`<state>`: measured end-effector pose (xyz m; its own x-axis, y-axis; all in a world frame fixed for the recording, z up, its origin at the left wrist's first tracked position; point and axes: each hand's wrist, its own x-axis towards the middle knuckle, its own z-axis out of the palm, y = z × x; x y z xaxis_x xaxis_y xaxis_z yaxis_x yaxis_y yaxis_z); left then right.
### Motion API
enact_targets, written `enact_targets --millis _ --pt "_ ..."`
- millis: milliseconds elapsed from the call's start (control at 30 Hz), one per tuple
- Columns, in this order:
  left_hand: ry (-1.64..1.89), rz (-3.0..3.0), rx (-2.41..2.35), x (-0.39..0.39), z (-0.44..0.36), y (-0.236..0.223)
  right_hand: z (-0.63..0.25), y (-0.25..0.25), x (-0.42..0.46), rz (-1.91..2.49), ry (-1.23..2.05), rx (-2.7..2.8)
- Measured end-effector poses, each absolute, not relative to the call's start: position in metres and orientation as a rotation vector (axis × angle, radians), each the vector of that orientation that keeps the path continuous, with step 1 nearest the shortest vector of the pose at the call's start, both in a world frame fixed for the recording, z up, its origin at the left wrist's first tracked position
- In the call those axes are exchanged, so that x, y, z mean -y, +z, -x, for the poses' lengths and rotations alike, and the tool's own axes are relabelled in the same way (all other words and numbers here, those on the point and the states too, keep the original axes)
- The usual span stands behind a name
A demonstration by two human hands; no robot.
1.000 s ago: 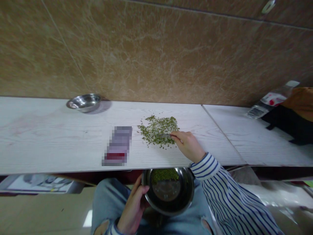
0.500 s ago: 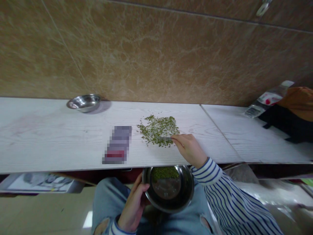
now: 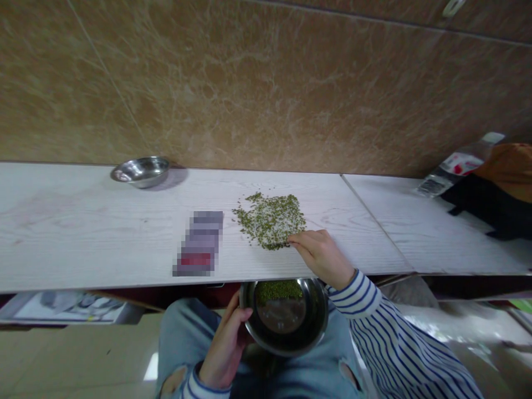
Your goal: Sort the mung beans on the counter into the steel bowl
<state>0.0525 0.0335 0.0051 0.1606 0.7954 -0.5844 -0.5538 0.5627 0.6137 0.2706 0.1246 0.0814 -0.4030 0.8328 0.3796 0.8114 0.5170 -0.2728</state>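
Small green bean-like grains (image 3: pixel 272 219) on the white wood-grain tabletop (image 3: pixel 103 238), mid-width, near its front edge. Single loose layer, ragged outline, white showing through; denser along the 6 o'clock side, strays at 9 and 12.

Right hand (image 3: pixel 320 255) at the patch's 4 o'clock edge: palm down, wrist over the tabletop, thumb and fingers pinched, tips pointing to 10. Cannot make out clearly what the tips grip against the grains. Forearm in a blue-and-white striped sleeve (image 3: pixel 394 338) runs off toward 5.

Left hand (image 3: pixel 228 338) grasping the deep round stainless-steel bowl (image 3: pixel 286 349) at the bowl's 9 o'clock: thumb over the rim, fingers around the outside wall. Bowl sits at 6 o'clock from the patch, just off the tabletop edge, above the blue ripped jeans (image 3: pixel 183 332). Inside: more green grains banked at 12 o'clock, bare metal base below them.

Further out: pixelated grey-and-red rectangle (image 3: pixel 199 244) flat at 8 to 9 o'clock, near the patch. Shallow shiny steel bowl (image 3: pixel 143 173) at 10, by the brown marbled wall (image 3: pixel 249 83); contents not readable. Clear plastic bottle with white cap (image 3: pixel 453 166) tilted at 2 to 3, touching a black-and-brown bundle (image 3: pixel 499 194).
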Motion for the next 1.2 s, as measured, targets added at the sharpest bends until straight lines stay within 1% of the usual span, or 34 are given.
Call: enact_targets --millis 200,400,667,833,1200 --pt "0.976 -0.272 -1.026 -0.033 -0.054 0.007 -0.279 0.082 -0.113 1.325 0.117 2.284" --pt "0.974 -0.290 -1.029 -0.033 -0.053 0.007 -0.286 0.077 -0.112 1.421 0.068 2.175" --pt "1.007 -0.273 -1.030 -0.034 -0.056 0.009 -0.286 0.077 -0.099 1.417 0.089 2.207" --pt "0.987 -0.281 -1.015 -0.034 -0.054 0.008 -0.290 0.075 -0.102 1.471 0.031 2.181" --pt "0.997 -0.289 -1.048 -0.033 -0.057 0.011 -0.296 0.073 -0.091 1.466 0.016 2.197"
